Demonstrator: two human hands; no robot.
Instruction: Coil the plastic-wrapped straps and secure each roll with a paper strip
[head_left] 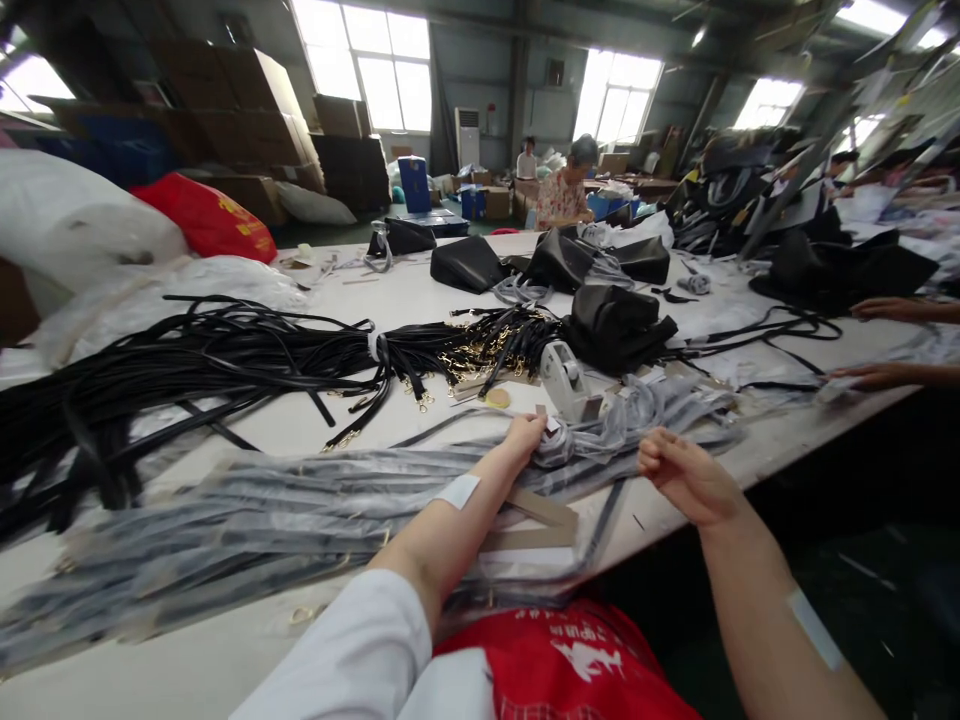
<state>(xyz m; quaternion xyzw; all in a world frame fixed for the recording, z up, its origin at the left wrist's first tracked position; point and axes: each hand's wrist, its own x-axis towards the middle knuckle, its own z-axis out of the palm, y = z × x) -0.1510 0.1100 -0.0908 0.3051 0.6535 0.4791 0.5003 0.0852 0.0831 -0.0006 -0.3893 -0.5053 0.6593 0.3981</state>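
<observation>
My left hand (525, 437) reaches to the middle of the table, its fingers closed at the end of a plastic-wrapped strap (555, 448) that lies coiled there. A small brown and white piece shows at the fingertips. My right hand (686, 475) is raised near the table's front edge, fingers curled in; whatever they hold, if anything, is hidden. Just beyond my left hand stands a white tape dispenser (564, 380). Long straps in clear plastic (300, 510) lie under and left of my left arm. A folded piece of cardboard (544, 510) rests beside my left forearm.
A large bundle of black straps (225, 350) with gold clasps spreads behind, tied with a white band (377, 345). Black bags (615, 325) sit farther back. Another person's hands (874, 375) are at the right edge. A person (562, 195) works across the table.
</observation>
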